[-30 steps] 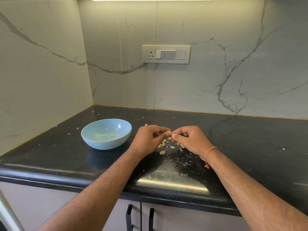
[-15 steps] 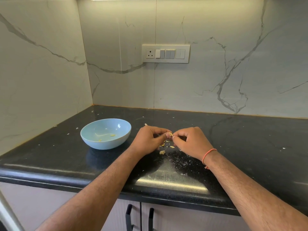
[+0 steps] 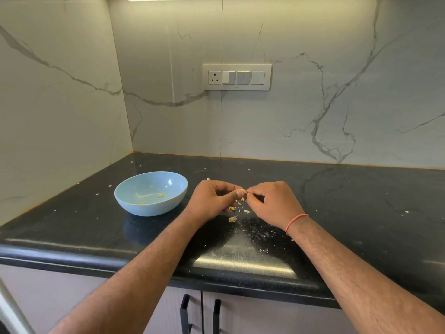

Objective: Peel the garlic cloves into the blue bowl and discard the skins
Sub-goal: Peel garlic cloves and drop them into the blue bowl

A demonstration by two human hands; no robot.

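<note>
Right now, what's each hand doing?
Left hand: fingers curled, pinching the small pale garlic clove.
Right hand: fingers curled, pinching the same clove from the other side.

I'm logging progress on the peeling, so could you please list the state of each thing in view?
Garlic clove: pinched between both hands' fingertips, above the counter.
Left hand: fingers curled, pinching the clove.
Right hand: fingers curled, pinching the clove.
Blue bowl: upright, holding a few small pieces.
Skins: scattered loose on the counter under the hands.
Cabinet doors: closed.
</note>
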